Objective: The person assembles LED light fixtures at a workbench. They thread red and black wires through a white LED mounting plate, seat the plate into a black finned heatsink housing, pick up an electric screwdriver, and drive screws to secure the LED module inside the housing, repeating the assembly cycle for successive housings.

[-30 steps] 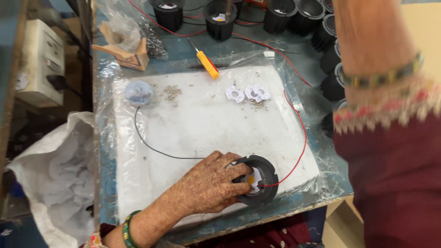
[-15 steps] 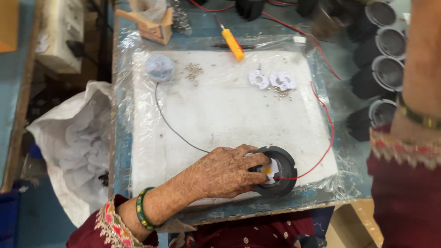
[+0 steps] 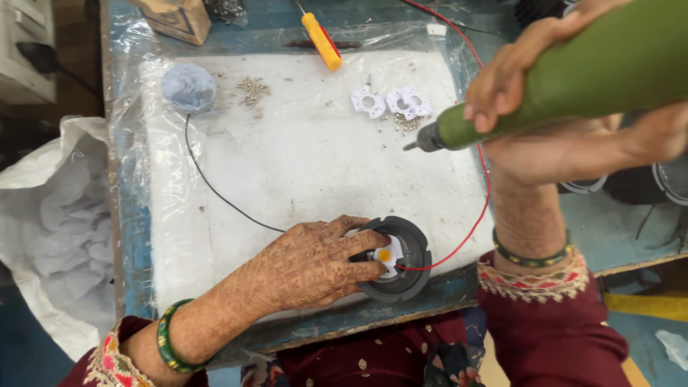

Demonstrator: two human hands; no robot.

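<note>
**Green driver arrives over the bench while the left hand pins the lamp housing**

Head view: 1 thing has changed since half a second ago. The right hand point(image 3: 566, 136), then empty and off at the right edge, now holds a green electric screwdriver point(image 3: 573, 79) above the white pad point(image 3: 301, 165). Its fingers point(image 3: 502, 79) are wrapped tight around the green body, and the metal tip points down and to the left, well above the pad and well apart from the housing.

The left hand point(image 3: 308, 269) has not moved. It rests on the round black lamp housing point(image 3: 405, 258) at the near edge of the pad, fingers spread, with the fingertips pressing a small white plate with a yellow centre point(image 3: 387, 256) into the middle of the housing. A red wire point(image 3: 481, 193) and a black wire point(image 3: 215, 190) both run to the housing.

Judged from this, the part is held ready and the tool has come into play, but the tip has not met any screw.

Farther back lie 2 white plastic pieces point(image 3: 390, 102), a scatter of small screws point(image 3: 252, 89), a yellow-handled screwdriver point(image 3: 321, 41) and a pale blue round pad point(image 3: 188, 87).
</note>
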